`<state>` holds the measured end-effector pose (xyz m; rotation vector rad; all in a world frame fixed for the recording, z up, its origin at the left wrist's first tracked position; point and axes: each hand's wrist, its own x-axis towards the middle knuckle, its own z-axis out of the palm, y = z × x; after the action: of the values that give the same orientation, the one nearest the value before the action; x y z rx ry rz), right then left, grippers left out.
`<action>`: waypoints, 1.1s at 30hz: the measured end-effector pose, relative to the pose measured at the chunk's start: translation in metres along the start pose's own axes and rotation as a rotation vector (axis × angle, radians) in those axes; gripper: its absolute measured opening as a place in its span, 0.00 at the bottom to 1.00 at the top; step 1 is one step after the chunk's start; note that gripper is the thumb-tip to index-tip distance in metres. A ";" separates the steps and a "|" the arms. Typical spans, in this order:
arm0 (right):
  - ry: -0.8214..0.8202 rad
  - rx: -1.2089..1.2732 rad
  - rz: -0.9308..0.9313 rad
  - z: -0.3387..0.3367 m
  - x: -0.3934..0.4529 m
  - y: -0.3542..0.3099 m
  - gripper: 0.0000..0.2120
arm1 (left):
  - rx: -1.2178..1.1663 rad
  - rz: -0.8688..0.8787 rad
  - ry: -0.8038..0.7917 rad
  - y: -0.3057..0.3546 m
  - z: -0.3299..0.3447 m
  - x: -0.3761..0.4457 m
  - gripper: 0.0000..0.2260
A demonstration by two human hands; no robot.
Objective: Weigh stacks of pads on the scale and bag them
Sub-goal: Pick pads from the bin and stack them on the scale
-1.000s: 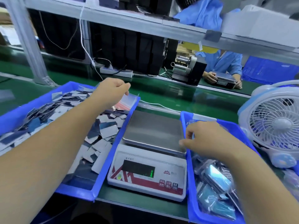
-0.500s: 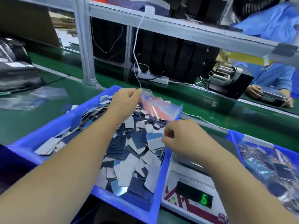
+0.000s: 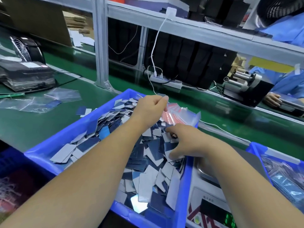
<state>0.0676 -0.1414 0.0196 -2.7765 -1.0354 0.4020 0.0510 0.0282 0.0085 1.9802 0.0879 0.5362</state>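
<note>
A blue bin [image 3: 65,140] in front of me is heaped with loose grey and dark blue pads [image 3: 148,175]. At its far right corner lies a pile of clear zip bags with red strips [image 3: 179,115]. My left hand [image 3: 151,109] is at that pile and pinches the top of one bag. My right hand [image 3: 185,142] reaches into the heap, fingers and thumb curled round a few pads. The white scale [image 3: 204,193] stands right of the bin, half hidden by my right forearm; green digits glow on its display [image 3: 230,218].
A second blue bin [image 3: 256,150] at the right holds bagged pads. Loose clear bags [image 3: 41,101] and a black wrapped stack [image 3: 24,74] lie on the green belt at left. A frame post [image 3: 102,46], power strip [image 3: 166,80] and another person's hand [image 3: 271,99] are behind.
My view has swung left from the scale to the pad bin. My right hand moved from the scale's edge into the pads. My left hand stayed at the zip bags.
</note>
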 end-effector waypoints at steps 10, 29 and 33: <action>-0.084 0.023 -0.020 -0.002 0.000 -0.001 0.25 | -0.016 -0.002 -0.016 -0.003 0.003 0.003 0.20; 0.266 0.791 -0.103 -0.012 -0.022 -0.003 0.04 | -0.022 0.000 -0.027 -0.009 0.004 0.006 0.19; 0.302 1.030 -0.041 -0.021 -0.044 0.013 0.02 | -0.001 -0.022 -0.028 -0.011 0.005 0.006 0.20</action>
<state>0.0495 -0.1811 0.0455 -1.8089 -0.5590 0.3514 0.0609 0.0307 -0.0010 1.9826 0.0922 0.4938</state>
